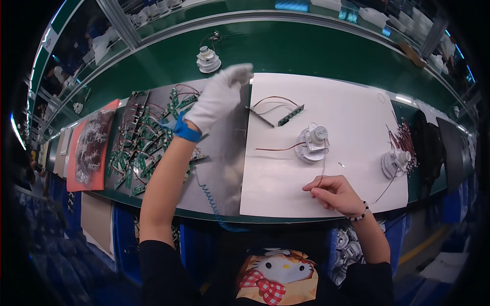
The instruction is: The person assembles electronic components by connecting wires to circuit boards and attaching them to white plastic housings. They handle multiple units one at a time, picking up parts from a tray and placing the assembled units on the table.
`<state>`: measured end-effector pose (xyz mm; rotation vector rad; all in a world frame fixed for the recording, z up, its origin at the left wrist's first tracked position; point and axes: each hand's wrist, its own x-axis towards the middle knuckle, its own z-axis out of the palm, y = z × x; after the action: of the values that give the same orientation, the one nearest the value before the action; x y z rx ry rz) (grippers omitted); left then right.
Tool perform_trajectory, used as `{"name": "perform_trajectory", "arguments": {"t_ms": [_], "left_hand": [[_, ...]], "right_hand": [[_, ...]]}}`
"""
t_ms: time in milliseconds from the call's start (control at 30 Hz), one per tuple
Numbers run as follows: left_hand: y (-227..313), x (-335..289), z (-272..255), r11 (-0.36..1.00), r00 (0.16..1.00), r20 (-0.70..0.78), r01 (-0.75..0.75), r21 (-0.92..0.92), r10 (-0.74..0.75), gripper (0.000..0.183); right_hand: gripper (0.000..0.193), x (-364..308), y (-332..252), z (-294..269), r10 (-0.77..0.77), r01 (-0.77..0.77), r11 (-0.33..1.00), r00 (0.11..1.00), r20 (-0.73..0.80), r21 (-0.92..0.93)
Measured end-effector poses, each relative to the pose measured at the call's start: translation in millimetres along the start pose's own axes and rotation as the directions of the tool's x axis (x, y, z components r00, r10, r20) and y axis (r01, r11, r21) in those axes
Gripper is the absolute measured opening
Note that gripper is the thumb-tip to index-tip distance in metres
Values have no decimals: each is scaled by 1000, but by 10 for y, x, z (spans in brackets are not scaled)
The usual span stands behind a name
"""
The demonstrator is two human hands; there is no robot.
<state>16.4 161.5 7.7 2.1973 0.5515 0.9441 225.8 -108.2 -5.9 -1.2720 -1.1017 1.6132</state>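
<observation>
My left hand (218, 96), in a white glove with a blue wrist strap (186, 131), is raised over the left edge of the white mat (352, 122), fingers together and pointing toward the back; I see nothing in it. My bare right hand (334, 194) rests near the mat's front edge and pinches a thin wire (323, 163) that runs up to a white round motor part (312, 143). A narrow green circuit strip (291, 115) with thin wires lies on the mat just right of the left hand.
A heap of green circuit strips with wires (148, 143) covers the grey sheet at left. A second white round part (395, 162) sits at the mat's right, another (208, 60) on the green belt behind. A red tray (92, 148) lies far left. Brown wires (403, 137) lie at right.
</observation>
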Motion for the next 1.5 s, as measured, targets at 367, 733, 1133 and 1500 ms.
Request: {"name": "perform_trajectory", "arguments": {"t_ms": [367, 733, 1133, 1500], "left_hand": [[350, -304, 291, 732, 912, 335, -59, 678, -237, 9], [446, 227, 593, 729, 836, 377, -539, 422, 400, 22], [431, -301, 200, 532, 825, 178, 168, 830, -537, 30], [788, -571, -136, 713, 731, 650, -568, 411, 207, 10]], "right_hand": [[16, -99, -115, 10, 59, -65, 995, 995, -77, -77], [14, -143, -70, -93, -59, 53, 956, 998, 12, 287], [12, -125, 46, -132, -59, 53, 932, 998, 6, 358], [12, -37, 52, -16, -47, 26, 923, 998, 44, 385]]}}
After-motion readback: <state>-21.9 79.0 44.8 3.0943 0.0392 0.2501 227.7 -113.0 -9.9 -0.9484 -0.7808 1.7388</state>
